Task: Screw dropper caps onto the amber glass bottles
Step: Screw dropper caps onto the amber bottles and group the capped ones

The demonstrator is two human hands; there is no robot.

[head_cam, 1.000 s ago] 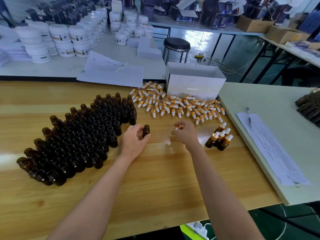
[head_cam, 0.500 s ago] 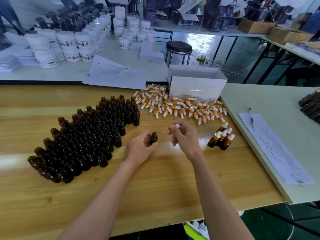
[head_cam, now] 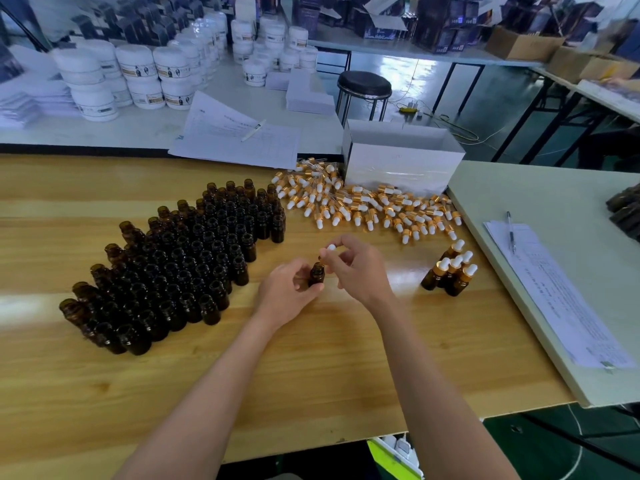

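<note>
Head view, centre frame: left hand point(head_cam: 289, 289) curls its fingers round one amber bottle point(head_cam: 316, 274), held upright; right hand point(head_cam: 356, 268) pinches a dropper cap point(head_cam: 330, 248) right over its mouth. Smart play: keep the cap plumb, seat its collar squarely, then twist gently so threads catch cleanly.

Head-height view, forward-down, close over wooden table point(head_cam: 104, 393)

table point(head_cam: 311, 368): glossy wood grain
amber bottles point(head_cam: 180, 268): shiny dark glass
dropper caps point(head_cam: 363, 202): gold metallic collars, white bulbs
</note>
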